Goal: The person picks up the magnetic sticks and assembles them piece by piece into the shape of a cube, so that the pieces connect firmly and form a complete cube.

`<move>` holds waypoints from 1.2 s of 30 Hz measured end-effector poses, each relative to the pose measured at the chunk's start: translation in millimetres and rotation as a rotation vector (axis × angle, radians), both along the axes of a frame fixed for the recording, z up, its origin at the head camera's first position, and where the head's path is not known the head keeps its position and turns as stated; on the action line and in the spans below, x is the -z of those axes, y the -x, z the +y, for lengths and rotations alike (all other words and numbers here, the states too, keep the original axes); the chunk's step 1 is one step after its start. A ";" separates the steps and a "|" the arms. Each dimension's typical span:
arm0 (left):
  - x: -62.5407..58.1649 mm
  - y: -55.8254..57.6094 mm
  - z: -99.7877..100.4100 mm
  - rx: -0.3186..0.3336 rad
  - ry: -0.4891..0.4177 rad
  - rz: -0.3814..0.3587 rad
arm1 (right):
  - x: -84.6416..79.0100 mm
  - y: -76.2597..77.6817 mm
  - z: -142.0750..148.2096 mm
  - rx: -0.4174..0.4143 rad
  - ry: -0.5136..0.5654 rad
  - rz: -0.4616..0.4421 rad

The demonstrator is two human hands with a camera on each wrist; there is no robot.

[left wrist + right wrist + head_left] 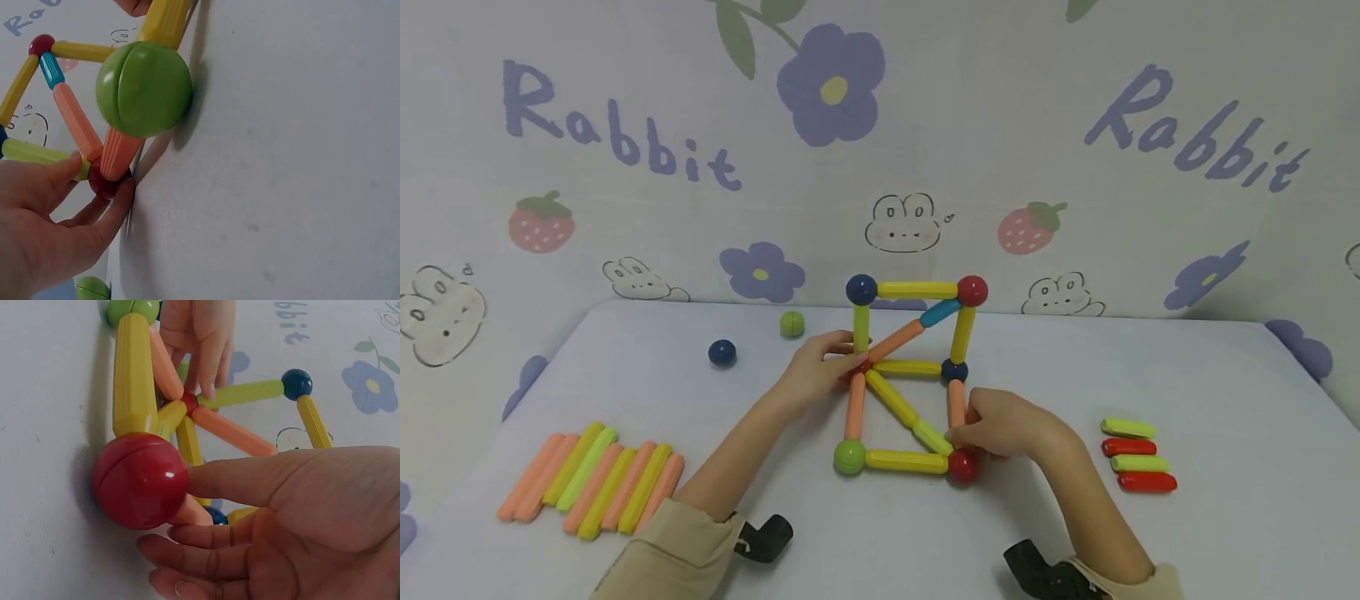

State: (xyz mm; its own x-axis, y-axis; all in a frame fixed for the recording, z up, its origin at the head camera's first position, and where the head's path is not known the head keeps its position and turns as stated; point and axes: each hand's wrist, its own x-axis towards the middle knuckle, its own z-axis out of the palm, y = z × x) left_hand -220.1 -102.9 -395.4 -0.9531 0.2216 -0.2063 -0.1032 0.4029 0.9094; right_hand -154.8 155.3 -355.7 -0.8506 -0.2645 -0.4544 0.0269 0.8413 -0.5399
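Observation:
A frame of magnetic rods and balls stands on the table, a flat square in front and an upright square behind. My left hand (pixel 820 372) pinches the red ball (pixel 103 181) at its back left corner, thumb against the lime rod (pixel 40 151). At the front right corner my right hand (pixel 1011 421) holds the large red ball (pixel 140 481), thumb on its side and fingers curled below. A green ball (pixel 850 457) and a yellow rod (pixel 906 462) form the front edge. Overhead, a dark blue ball (pixel 861 289) and red ball (pixel 972 291) join another yellow rod (pixel 917 290).
Several salmon, yellow and lime rods (pixel 591 483) lie in a row at the left. Short lime and red rods (pixel 1142 482) lie at the right. A loose dark blue ball (pixel 722 352) and green ball (pixel 792 324) sit at back left, before a printed cloth (pixel 985 108).

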 end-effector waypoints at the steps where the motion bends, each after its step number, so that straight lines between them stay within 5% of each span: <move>1: 0.1 1.1 0.2 0.001 -0.001 -0.001 | -0.5 -0.4 -0.6 0.001 0.005 -0.007; 5: 0.3 -1.4 -1.4 -0.003 0.026 0.015 | -0.9 -0.2 0.5 -0.003 0.010 -0.011; 9: -3.4 -17.6 -13.4 -0.007 0.072 0.071 | 1.1 2.3 4.0 0.005 0.013 -0.003; 13: -12.4 -44.7 -35.4 -0.032 0.105 0.114 | 6.8 7.4 7.5 0.053 0.054 0.044; 19: -25.4 -93.1 -76.4 -0.169 0.210 0.179 | 20.5 17.3 11.4 0.161 0.179 0.133; 27: -19.5 -141.8 -128.6 -0.344 0.379 0.187 | 41.1 23.1 8.3 0.281 0.349 0.237; 31: -13.2 -155.2 -142.5 -0.331 0.421 0.161 | 52.4 27.3 6.1 0.277 0.409 0.286; 36: -2.9 -159.3 -141.8 -0.238 0.366 0.138 | 61.4 28.4 6.6 0.281 0.482 0.311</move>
